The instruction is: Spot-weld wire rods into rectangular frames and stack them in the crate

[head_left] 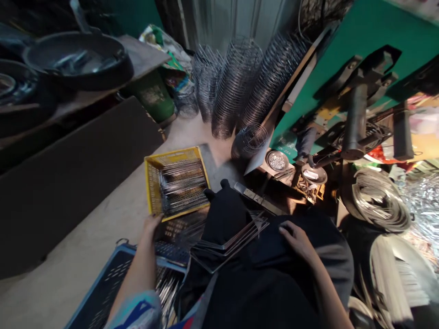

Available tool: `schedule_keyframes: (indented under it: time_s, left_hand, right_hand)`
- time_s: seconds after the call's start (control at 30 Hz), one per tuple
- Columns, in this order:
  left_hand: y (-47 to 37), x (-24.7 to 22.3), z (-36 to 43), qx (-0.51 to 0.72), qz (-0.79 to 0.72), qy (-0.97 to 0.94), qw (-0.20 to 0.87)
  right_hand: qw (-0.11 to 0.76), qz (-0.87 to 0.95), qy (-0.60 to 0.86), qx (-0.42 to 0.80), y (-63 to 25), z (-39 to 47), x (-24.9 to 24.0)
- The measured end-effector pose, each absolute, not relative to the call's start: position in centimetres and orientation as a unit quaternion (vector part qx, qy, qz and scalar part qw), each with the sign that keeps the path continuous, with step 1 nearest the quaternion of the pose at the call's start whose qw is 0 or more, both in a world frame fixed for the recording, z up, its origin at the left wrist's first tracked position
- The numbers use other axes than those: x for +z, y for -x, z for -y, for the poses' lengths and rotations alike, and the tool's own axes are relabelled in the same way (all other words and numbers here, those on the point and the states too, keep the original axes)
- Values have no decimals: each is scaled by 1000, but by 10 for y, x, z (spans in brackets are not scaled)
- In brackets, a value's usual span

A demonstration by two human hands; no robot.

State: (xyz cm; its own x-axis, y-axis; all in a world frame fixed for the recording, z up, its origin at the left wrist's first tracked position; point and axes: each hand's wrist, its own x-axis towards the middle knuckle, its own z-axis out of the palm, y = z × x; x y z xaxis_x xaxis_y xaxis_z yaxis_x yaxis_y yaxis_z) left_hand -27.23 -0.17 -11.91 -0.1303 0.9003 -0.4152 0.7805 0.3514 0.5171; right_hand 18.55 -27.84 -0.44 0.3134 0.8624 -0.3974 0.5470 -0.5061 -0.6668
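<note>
While my left hand [152, 226] touches the yellow crate [148, 183], whether clenched I cannot tell, my right hand [297, 238] rests loose and empty on my lap [267, 274], beside the wire frames [224, 248].

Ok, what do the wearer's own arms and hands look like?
Left hand and right hand are ungloved, with no watch or wristband that I can make out. Left forearm is bare up to a light blue sleeve with darker blue marks. Right forearm is bare to the picture's edge, no sleeve in view. No cables on either.
</note>
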Motion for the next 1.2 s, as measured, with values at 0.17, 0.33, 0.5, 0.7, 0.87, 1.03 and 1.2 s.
schedule_keyframes:
  time_s: [0.17, 0.33, 0.5, 0.7, 0.87, 1.03, 1.2]
  left_hand:
    - [214, -82, 15, 90, -655, -651, 373]
    - [130, -9, 82, -40, -232, -897, 375]
    - [112, 7, 118, -115, -206, -942, 238]
    - [113, 0, 123, -105, -211, -930, 283]
    - [104, 2, 100, -61, -279, -893, 349]
    - [67, 20, 42, -97, -310, -891, 316]
    - [-14, 26, 26, -148, -244, -941, 180]
  right_hand:
    - [207, 493, 777, 333, -189, 271, 16]
    - [245, 459, 819, 240, -222, 304, 46]
    - [254, 338, 897, 129, -274, 387, 58]
    - [140, 196, 967, 78, -355, 499, 27]
    - [6, 20, 993, 113, -413, 595, -27]
    - [-14, -70, 988, 138, -436, 640, -66]
    - [39, -56, 987, 145, -453, 643, -80]
